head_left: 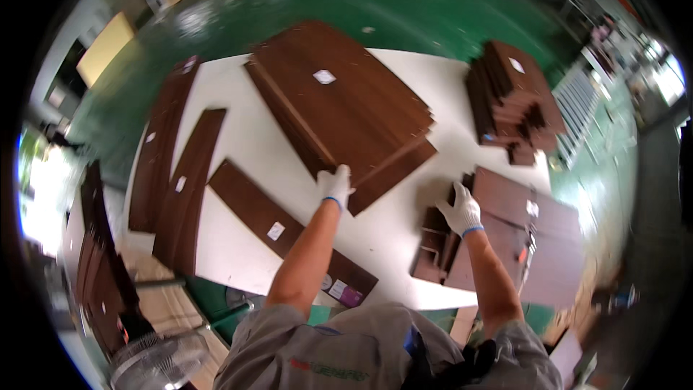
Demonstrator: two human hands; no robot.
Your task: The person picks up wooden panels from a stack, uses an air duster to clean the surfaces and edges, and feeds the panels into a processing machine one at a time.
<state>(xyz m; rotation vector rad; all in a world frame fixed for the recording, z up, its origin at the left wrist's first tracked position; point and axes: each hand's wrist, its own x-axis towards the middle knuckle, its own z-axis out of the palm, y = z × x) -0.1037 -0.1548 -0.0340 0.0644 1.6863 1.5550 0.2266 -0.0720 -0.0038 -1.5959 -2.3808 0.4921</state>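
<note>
Presently: left hand, gloved, fingers curled at the near corner of a large brown panel stack, perhaps to steady it; grip cannot be told. Right hand, fingers spread at the edge of reddish-brown panels; hold likewise unclear. Left of left fingers, labelled board on white table. Beyond right fingers, smaller stack, seemingly grouped by size.

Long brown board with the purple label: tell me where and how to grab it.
Probably best to grip the board across its two long edges, at the end by the purple label, coming from the person's side. It lies flat, long and narrow, with that end pointing toward the body, near the front edge of the white table.
</note>
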